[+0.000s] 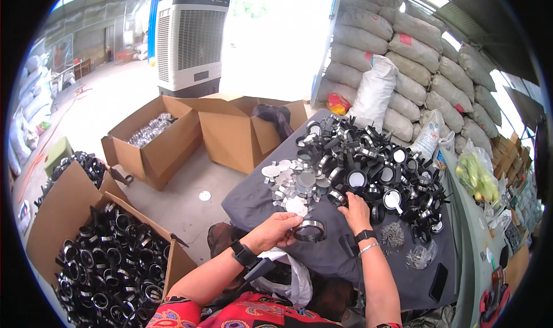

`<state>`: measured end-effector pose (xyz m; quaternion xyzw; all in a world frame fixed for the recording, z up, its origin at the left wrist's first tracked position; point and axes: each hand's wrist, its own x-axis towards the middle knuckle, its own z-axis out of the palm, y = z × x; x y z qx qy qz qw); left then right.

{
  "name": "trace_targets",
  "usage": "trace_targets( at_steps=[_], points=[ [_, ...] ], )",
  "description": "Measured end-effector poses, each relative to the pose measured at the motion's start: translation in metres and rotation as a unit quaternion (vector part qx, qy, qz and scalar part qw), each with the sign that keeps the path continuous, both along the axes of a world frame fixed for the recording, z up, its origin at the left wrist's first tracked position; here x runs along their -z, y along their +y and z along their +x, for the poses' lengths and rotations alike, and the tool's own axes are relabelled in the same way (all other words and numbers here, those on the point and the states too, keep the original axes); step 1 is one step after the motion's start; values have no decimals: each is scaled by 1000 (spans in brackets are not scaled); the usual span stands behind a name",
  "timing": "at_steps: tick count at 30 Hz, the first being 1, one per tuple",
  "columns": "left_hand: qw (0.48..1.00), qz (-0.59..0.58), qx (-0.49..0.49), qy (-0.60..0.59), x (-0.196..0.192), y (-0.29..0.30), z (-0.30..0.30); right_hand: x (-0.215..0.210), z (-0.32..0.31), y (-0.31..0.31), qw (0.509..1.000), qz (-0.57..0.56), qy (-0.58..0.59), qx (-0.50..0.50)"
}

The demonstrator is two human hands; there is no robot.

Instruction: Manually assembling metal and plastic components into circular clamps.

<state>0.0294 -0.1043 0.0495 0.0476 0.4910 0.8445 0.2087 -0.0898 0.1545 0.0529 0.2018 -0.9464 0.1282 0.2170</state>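
My left hand (276, 229) grips a black ring with a shiny metal band (310, 230) just above the grey cloth-covered table (247, 198). My right hand (355, 210) reaches into the edge of a big pile of black ring parts (374, 167), its fingers touching one of them; what it grasps is hidden. A heap of flat silver discs (294, 181) lies just beyond my left hand. Both wrists wear a black band; the right also has a thin bracelet.
An open cardboard box of finished black rings (109, 264) stands at lower left. More cardboard boxes (155, 135) and a white air cooler (190, 43) lie beyond. Stacked grey sacks (403, 57) rise at right. Small metal screws (393, 234), a clear bag (420, 256) and a dark phone (439, 282) lie by my right arm.
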Motion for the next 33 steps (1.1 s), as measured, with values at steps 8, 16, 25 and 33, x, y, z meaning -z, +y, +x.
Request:
trace_targets(
  at_steps=[8,16,25,33],
  points=[
    [999,-12,33,12,-12,9,-2,-26,67,-16,907,-316,-151,-233],
    [995,75,55,-41,-2,7,-8,-27,127,-6,932,-187,-127,-283],
    [996,49,52,62,24,43,-12,-4,162,3,914,-303,-231,-136],
    [974,-112,34,193,42,110,-11,30,155,4,803,-522,-278,-72]
  ],
)
